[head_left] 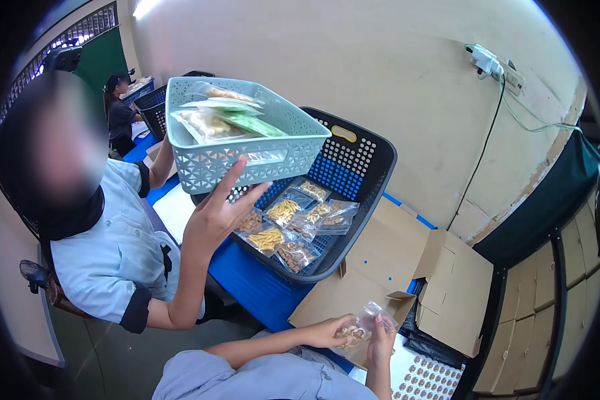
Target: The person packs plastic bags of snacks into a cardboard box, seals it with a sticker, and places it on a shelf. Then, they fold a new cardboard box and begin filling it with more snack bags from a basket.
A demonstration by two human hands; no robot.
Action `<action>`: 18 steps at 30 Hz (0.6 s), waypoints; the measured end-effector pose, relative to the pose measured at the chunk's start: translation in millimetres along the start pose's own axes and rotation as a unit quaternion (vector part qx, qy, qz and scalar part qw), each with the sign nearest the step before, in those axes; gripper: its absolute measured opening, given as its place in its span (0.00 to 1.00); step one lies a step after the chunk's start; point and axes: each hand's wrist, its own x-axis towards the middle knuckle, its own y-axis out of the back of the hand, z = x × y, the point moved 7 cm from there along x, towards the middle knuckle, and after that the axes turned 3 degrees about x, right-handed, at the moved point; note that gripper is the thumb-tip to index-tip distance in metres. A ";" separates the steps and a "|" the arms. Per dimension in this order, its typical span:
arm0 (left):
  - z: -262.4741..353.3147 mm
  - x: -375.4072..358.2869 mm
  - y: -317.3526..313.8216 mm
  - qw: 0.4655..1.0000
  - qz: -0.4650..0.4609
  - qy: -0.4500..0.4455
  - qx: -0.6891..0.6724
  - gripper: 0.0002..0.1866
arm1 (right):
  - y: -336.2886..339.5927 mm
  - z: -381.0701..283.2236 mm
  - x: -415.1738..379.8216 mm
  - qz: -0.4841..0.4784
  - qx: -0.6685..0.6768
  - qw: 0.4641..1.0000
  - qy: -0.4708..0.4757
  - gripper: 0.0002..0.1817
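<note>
My left hand (332,332) and my right hand (381,339) are both closed on a small clear plastic bag (359,339) of pale brown snack pieces. The left fingers grip the bag's side, while the right hand pinches it near its top. Just below them lies a white sheet of round stickers (428,377). An open cardboard box (367,267) stands directly beyond my hands. Farther off, a large black perforated basket (373,193) holds several clear snack bags (285,212), some with yellow sticks and some with brown pieces.
At my left a co-worker in a light blue shirt (107,247) holds up a light teal basket (247,155) of packets, over the black basket. The blue table (253,283) runs beneath. Stacked cartons (527,320) stand right; a plugged-in adapter (487,63) hangs on the wall.
</note>
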 end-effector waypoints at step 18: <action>-6.2 1.2 36.3 0.990 0.138 -0.007 -0.014 0.17 | -30.0 -5.6 -21.0 -0.188 -0.288 0.939 -0.008 0.21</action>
